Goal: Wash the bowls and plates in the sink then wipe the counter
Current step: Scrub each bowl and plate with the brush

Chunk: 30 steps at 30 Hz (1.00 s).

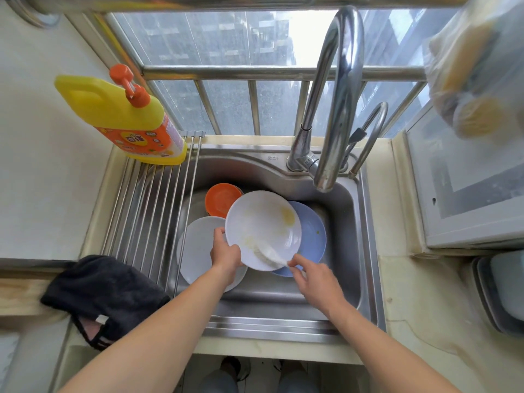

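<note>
From the head view, the left hand [225, 255] is clamped on the near-left rim of a white plate [262, 228], thumb on top, holding it tilted over the sink [354, 222]. The right hand [314, 276] has its fingers pinched together on a pale scrubbing cloth [269, 255], which lies against the plate's near edge. Yellow smears show on the plate's far right side and near the cloth, so the scrubbing looks barely begun.

Below it sit a blue plate [313, 236] on the right, another white plate [198, 245] on the left and an orange bowl [221, 198] at the far side, all in the basin. No water seems to run from the faucet [337, 109].

The one-sided hold is the weak point, I'd say: a hard push from the cloth could lever the plate out of the grip, and it would drop onto the crockery underneath and might chip it. A soapy rim would make that slip likelier. The detergent bottle [122, 114] stands at the far end of the roll-up rack [147, 211], where an elbow might knock it. The dark towel [105, 296] hangs over the near-left counter edge and could slide off
</note>
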Tool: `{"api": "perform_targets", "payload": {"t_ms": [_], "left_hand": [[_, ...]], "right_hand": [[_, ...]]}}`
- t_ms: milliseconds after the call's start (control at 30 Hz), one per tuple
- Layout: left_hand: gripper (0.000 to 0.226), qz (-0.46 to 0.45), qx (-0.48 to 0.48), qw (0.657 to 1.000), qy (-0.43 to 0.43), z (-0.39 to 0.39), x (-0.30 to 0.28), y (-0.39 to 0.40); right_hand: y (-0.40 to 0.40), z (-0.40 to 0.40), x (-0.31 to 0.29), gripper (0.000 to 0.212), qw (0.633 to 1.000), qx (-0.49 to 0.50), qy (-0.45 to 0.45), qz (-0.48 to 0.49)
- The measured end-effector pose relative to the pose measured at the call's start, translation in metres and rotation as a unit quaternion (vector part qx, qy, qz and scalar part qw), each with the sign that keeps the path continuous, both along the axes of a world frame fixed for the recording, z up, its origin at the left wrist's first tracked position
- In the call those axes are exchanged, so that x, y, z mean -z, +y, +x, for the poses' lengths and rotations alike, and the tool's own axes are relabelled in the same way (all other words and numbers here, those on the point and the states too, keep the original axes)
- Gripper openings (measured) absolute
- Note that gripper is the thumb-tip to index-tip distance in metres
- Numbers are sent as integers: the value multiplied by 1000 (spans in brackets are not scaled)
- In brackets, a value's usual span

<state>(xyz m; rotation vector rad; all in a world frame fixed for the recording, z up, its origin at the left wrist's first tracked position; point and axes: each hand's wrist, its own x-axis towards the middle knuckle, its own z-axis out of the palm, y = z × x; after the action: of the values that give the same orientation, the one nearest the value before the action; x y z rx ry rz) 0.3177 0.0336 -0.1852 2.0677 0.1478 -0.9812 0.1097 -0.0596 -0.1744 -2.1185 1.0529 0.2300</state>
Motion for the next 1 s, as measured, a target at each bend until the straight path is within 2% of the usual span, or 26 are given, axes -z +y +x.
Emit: {"api": "perform_targets", "payload": {"t_ms": [100, 233, 300, 400, 567, 700, 867, 900, 1000], "left_hand": [[39, 3, -2, 1000, -5, 1, 1, 2], [43, 3, -15, 1000, 5, 0, 3, 2], [42, -2, -16, 1000, 10, -1, 3, 1], [42, 1, -15, 1000, 10, -1, 2, 0], [43, 4, -17, 1000, 12, 0, 5, 1], [40, 3, -14, 1000, 13, -3, 7, 0], [50, -5, -27, 999, 44, -5, 10, 1], [51, -4, -21, 999, 50, -6, 10, 1], [49, -2, 7, 998, 62, -10, 9, 0]], "right_hand": [[-7, 1, 3, 10, 994, 57, 65, -61], [4, 12, -2, 8, 1000, -7, -13, 14], [4, 13, -3, 9, 1000, -5, 1, -11], [1, 12, 0, 9, 995, 57, 49, -71], [12, 18, -3, 9, 999, -30, -12, -27], [4, 18, 2, 12, 991, 102, 50, -77], [9, 27, 1, 8, 999, -16, -42, 3], [7, 28, 1, 8, 999, 3, -42, 4], [-4, 27, 6, 10, 989, 147, 18, -28]]}}
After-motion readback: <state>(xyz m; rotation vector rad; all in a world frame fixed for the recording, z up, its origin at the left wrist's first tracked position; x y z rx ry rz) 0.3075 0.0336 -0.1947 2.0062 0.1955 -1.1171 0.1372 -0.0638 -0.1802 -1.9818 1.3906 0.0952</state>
